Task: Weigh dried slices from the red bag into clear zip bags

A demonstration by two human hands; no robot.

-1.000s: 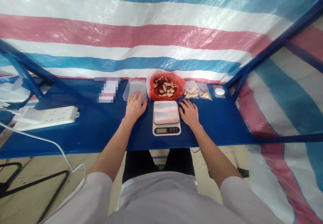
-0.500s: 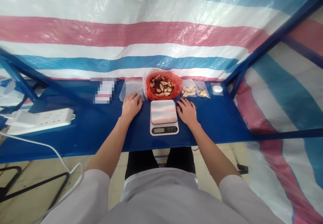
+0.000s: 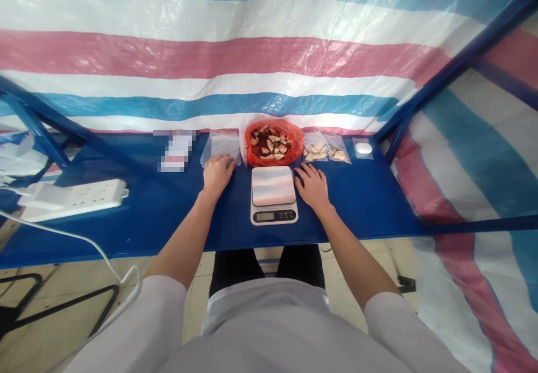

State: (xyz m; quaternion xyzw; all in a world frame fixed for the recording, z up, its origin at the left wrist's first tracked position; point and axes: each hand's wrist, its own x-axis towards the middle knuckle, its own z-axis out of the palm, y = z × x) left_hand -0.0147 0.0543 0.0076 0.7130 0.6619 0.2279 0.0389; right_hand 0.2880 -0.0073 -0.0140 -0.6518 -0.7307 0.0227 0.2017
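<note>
A small digital scale (image 3: 273, 194) with a bare platform sits on the blue table (image 3: 168, 210) in front of me. My left hand (image 3: 217, 172) lies on the table left of it, fingers curled down onto the edge of a stack of clear plastic bags (image 3: 221, 144). My right hand (image 3: 311, 185) rests flat and open just right of the scale, holding nothing. Behind the scale stands an orange bag (image 3: 272, 141) of dried slices. Two small filled clear bags (image 3: 325, 151) lie to its right.
A white power strip (image 3: 71, 198) with its cable lies at the table's left end. A small white round object (image 3: 363, 148) in a clear bag sits at the far right. A striped tarp hangs behind; blue frame bars slant down both sides.
My left hand's fingers have drawn in from spread flat to curled on the clear bags. The right hand has stayed put. The view shifted slightly.
</note>
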